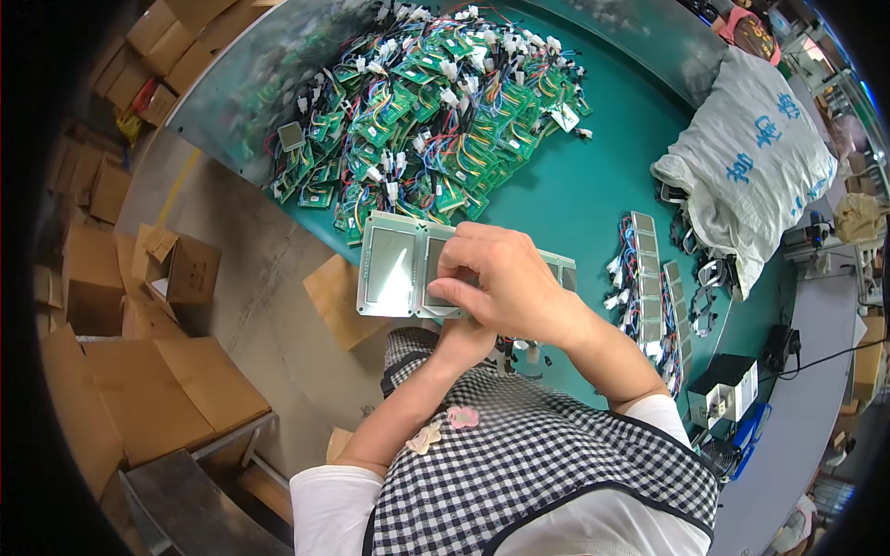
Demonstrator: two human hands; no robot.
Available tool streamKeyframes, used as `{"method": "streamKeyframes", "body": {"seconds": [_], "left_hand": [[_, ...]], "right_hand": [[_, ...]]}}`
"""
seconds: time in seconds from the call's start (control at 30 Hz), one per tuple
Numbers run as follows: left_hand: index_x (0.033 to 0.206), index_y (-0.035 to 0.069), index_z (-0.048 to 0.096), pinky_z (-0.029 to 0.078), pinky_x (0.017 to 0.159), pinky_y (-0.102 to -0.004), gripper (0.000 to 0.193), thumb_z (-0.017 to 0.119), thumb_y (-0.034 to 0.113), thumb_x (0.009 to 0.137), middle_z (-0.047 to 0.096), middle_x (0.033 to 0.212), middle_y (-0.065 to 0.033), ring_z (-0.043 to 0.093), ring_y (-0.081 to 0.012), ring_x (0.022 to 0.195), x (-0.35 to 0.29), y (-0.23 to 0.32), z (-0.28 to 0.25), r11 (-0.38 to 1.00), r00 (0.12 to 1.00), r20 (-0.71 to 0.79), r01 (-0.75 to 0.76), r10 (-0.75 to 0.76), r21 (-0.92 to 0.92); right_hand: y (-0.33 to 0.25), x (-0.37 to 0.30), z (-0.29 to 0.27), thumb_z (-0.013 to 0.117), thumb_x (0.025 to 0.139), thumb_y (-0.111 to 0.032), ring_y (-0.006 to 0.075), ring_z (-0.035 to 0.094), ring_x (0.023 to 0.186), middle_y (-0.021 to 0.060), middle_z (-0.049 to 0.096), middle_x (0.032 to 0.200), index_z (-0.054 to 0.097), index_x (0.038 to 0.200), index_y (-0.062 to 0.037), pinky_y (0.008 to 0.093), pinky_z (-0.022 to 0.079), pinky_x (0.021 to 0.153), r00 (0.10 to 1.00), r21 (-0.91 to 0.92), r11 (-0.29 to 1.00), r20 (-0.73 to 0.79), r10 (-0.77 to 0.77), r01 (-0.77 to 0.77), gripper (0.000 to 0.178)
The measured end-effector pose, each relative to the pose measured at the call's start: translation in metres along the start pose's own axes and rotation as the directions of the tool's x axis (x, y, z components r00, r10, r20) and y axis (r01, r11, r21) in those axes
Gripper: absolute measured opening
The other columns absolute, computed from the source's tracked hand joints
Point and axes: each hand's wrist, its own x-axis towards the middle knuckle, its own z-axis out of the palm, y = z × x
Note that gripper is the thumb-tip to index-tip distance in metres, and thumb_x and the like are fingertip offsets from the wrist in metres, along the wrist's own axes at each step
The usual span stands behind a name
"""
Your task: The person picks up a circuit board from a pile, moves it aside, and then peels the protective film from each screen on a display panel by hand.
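This pale panel strip (420, 269) is sitting pretty much level, face up, right by the near edge of the green worktop (593, 185). Its left-end grey screen (394, 269) is catching a bright streak of glare, while the next one along is hiding partly behind the right hand (510, 278), whose fingers are curling over it.

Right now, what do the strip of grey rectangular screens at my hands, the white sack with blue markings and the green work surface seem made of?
Strip of grey rectangular screens: glossy, likely glass or plastic, judging by the bright reflection.
White sack with blue markings: probably woven plastic, fairly dull, with stiff creases.
Green work surface: smooth, perhaps vinyl or rubber, with a soft sheen.
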Motion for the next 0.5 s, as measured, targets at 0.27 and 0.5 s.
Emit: {"method": "streamKeyframes", "body": {"seconds": [0.27,0.5], "left_hand": [[0.099,0.0,0.049,0.041,0.077,-0.0286,0.019,0.05,0.005,0.081,0.052,0.094,-0.009,0.051,-0.0183,0.092,0.014,0.041,-0.025,0.933,0.92,0.216,0.351,-0.328,-0.076],[0.103,-0.001,0.05,0.042,0.077,-0.0308,0.027,0.054,0.016,0.082,0.054,0.1,-0.0105,0.052,-0.0174,0.093,0.009,0.037,-0.014,0.826,0.877,0.141,0.48,-0.46,-0.296]], "right_hand": [[0.009,0.003,-0.015,0.071,0.06,-0.018,0.024,0.05,0.059,0.0063,0.046,0.062,0.05,0.063,-0.004,0.0332,0.039,0.05,0.979,-0.163,0.972,0.141,-0.149,0.171,0.025],[0.016,0.005,-0.014,0.07,0.06,-0.016,0.0247,0.05,0.058,0.007,0.048,0.062,0.052,0.064,-0.0029,0.0336,0.039,0.051,0.986,0.005,0.999,0.159,-0.05,0.05,0.023]]}}
